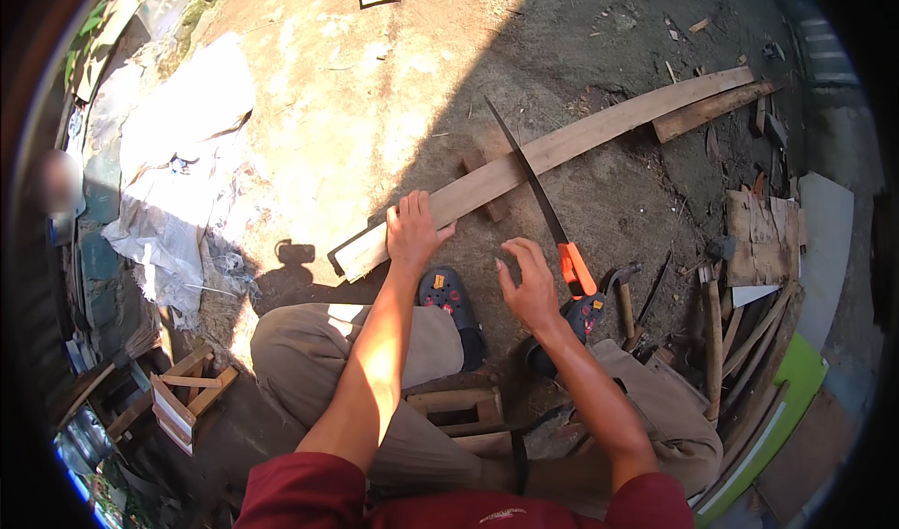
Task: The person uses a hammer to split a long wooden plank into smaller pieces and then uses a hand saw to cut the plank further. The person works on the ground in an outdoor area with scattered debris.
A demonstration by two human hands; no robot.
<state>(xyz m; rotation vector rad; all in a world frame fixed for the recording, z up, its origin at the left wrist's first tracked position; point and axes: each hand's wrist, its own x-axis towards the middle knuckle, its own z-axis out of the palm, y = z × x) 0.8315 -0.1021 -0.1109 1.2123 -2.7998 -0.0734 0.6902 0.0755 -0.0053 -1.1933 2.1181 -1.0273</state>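
Observation:
A long wooden plank [581, 142] runs from the middle of the ground up to the far right. My left hand [412, 234] grips it close to its near left end, fingers laid over the top toward the far edge. A handsaw [540, 192] with a dark blade and an orange-and-black handle lies across the plank, its tip pointing away from me. My right hand [531, 287] is just left of the saw's handle, apart from it, fingers loosely bent and holding nothing. A short wood block [493, 206] sits under the plank.
Another wood piece [712, 110] lies by the plank's far end. A hammer [626, 304] rests right of my shoe. Scrap boards and a green panel [782, 403] are stacked at the right. White sacking [169, 239] lies left, above a small wooden frame [192, 393].

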